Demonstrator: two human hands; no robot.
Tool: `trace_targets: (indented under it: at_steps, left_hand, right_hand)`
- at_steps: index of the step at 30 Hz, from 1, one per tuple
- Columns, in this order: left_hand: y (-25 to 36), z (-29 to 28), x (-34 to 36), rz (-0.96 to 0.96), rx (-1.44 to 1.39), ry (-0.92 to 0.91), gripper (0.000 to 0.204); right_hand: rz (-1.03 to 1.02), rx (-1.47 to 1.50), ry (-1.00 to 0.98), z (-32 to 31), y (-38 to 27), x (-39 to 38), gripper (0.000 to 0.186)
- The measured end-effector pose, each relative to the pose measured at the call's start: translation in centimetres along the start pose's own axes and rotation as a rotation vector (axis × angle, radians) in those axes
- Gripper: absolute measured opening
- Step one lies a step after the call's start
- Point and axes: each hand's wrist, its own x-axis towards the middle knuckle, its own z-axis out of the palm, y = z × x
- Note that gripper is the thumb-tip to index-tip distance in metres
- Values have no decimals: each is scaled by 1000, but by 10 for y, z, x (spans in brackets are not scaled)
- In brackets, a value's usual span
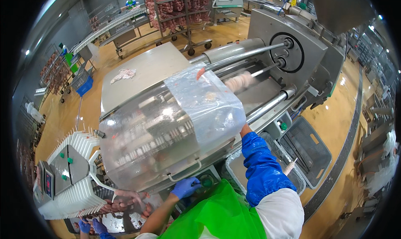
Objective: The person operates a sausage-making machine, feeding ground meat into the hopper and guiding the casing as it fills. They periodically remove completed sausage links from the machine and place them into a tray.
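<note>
My left hand [186,188], in a blue glove, rests on the front panel of a steel sausage-filling machine [146,67], its fingers curled against a round green knob [206,181]. It sits just below the metal handle [184,176] of the clear curved guard cover [167,130]. My right arm, in a blue sleeve [261,168], reaches up under the cover's right edge, and the hand itself is hidden behind the plastic. Beyond the cover, a pale bunched casing [239,82] sits on the filling tube.
A white finned conveyor [79,172] at the left carries linked sausages [125,203]. Another person's blue-gloved hands [92,226] work below it. Grey crates [307,149] stand at my right. Racks of sausages [177,7] and other workers stand far back.
</note>
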Motion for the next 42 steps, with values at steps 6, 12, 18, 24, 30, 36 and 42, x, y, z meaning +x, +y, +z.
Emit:
trace_targets:
  at_steps: [6,12,18,24,30,36,42]
  left_hand:
    - [10,-6,6,-28,-17,-19,36]
    - [16,-2,6,-83,27,6,34]
    - [14,-1,8,-99,-3,3,33]
    - [14,-1,5,-90,-17,1,36]
    - [10,-1,4,-74,-4,-29,36]
    - [6,2,3,14,84,41,36]
    - [6,4,4,-60,20,20,32]
  right_hand:
    - [-27,195,158,-13,4,34,24]
    - [18,536,404,-21,-16,51,18]
    - [-241,359,326,-18,-30,45,21]
    - [17,376,365,-49,-27,45,23]
    - [-210,243,134,-54,-22,48,16]
    - [-216,129,351,-82,-3,63,21]
    - [19,261,456,-92,21,85,19]
